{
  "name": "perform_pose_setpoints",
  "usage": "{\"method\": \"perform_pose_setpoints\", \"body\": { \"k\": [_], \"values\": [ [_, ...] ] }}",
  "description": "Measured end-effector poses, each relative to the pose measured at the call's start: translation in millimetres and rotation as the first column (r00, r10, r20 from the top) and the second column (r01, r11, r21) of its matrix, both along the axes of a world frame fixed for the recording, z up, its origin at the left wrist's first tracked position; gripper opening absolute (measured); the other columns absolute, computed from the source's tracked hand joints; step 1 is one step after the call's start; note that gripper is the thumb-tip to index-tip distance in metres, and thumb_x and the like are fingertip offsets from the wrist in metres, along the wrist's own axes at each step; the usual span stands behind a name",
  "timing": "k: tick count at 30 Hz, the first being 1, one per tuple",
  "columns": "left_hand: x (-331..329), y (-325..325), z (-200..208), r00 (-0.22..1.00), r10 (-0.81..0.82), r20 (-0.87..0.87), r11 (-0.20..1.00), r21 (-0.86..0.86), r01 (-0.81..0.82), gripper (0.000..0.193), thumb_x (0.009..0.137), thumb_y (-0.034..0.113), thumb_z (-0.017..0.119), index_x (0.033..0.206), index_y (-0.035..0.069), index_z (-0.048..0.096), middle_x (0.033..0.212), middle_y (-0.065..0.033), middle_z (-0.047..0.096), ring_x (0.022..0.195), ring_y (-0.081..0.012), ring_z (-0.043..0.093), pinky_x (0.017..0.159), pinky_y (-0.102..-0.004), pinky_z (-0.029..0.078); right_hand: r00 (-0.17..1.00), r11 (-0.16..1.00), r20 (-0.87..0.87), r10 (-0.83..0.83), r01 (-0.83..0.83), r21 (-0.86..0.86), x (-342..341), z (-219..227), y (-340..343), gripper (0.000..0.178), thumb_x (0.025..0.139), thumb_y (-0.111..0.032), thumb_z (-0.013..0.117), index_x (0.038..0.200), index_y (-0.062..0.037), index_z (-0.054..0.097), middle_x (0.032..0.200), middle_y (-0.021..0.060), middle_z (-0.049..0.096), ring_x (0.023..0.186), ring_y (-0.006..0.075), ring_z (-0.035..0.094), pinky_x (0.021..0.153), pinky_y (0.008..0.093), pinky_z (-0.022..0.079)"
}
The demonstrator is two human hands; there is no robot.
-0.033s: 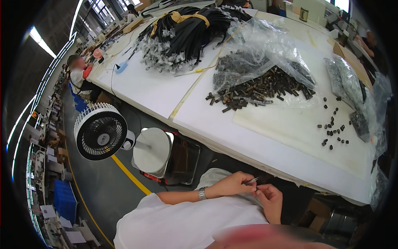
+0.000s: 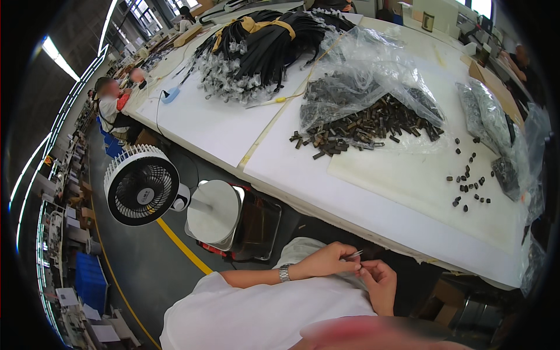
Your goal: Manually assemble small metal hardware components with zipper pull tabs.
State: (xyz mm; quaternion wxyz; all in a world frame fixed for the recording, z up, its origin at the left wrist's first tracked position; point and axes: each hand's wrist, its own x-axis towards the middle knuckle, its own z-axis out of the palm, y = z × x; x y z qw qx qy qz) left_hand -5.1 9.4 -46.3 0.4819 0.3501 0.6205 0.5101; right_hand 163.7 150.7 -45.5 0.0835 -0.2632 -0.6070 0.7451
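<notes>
In front of my lap, below the table's near edge, my two hands meet at the fingertips. My left hand [image 2: 325, 261], with a silver watch [image 2: 284, 272] at the wrist, is closed on a thin metal pointed tool [image 2: 354, 254] whose tips stick out past the fingers. The tool's exact kind is too small to make out. Beside it, the thumb and fingers of my right hand [image 2: 382, 284] pinch together on a tiny dark piece [image 2: 360, 266], mostly hidden by the fingertips. Small black pieces [image 2: 465, 187] lie scattered on the table at the right.
The white table [image 2: 402, 207] bears a heap of small dark brown parts [image 2: 373, 122] under a clear plastic bag [image 2: 373, 64]. Farther back lies a tied bundle of black straps [image 2: 268, 49]. At left stand a fan [image 2: 143, 185] and a round white stool [image 2: 214, 213]; a person [image 2: 111, 105] sits beyond.
</notes>
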Motion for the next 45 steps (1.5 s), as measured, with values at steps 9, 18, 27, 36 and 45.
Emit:
{"method": "perform_pose_setpoints", "body": {
  "k": [9,18,27,36,45],
  "values": [
    [10.1,2.2,2.1,0.982,0.086,-0.170,0.996,-0.006,-0.089,0.023,0.093,0.019,0.075,0.098,-0.002,0.070,0.081,-0.0084,0.070,0.076,-0.0106,0.059,0.069,-0.0317,0.049,0.999,0.898,0.023,-0.031,0.018,0.440,-3.6,10.1,-7.9,0.012,0.093,0.007,0.069,0.104,0.0048,0.074,0.092,0.0098,0.078,0.086,0.0138,0.074,0.081,0.0280,0.057],
    [10.6,4.0,-10.6,0.987,0.107,-0.116,0.994,-0.008,-0.109,0.019,0.090,0.017,0.075,0.094,-0.002,0.071,0.077,-0.0053,0.068,0.072,-0.0079,0.055,0.066,-0.0277,0.047,0.996,0.995,-0.029,-0.083,0.084,0.055,-0.5,-11.1,-9.9,0.013,0.095,0.008,0.068,0.107,0.0070,0.069,0.094,0.0122,0.078,0.087,0.0152,0.075,0.080,0.0284,0.058],
    [6.4,4.2,-4.8,0.993,0.036,-0.111,0.997,-0.068,-0.044,0.018,0.087,0.016,0.076,0.089,-0.001,0.072,0.073,-0.0028,0.064,0.071,-0.0073,0.055,0.066,-0.0279,0.047,0.998,0.984,0.058,-0.001,-0.010,0.177,6.7,-13.5,-8.7,0.014,0.094,0.007,0.068,0.107,0.0065,0.067,0.094,0.0117,0.079,0.086,0.0132,0.075,0.079,0.0277,0.058],
    [-3.0,8.0,6.7,0.997,0.030,-0.069,0.995,-0.096,-0.036,0.024,0.088,0.020,0.076,0.092,-0.003,0.073,0.077,-0.0067,0.069,0.076,-0.0094,0.059,0.070,-0.0300,0.049,1.000,0.877,-0.007,0.023,-0.017,0.481,-1.2,3.1,-6.0,0.018,0.091,0.004,0.069,0.109,0.0020,0.069,0.091,0.0140,0.077,0.085,0.0221,0.078,0.081,0.0317,0.059],
    [6.5,6.2,9.3,0.990,0.066,-0.123,0.997,-0.032,-0.070,0.026,0.094,0.020,0.075,0.099,-0.005,0.071,0.080,-0.0097,0.069,0.075,-0.0110,0.058,0.070,-0.0311,0.049,1.000,0.944,-0.015,-0.011,0.016,0.330,-1.7,10.0,-4.8,0.013,0.094,0.007,0.066,0.108,0.0056,0.066,0.093,0.0120,0.076,0.085,0.0161,0.075,0.078,0.0290,0.060]
  ]
}}
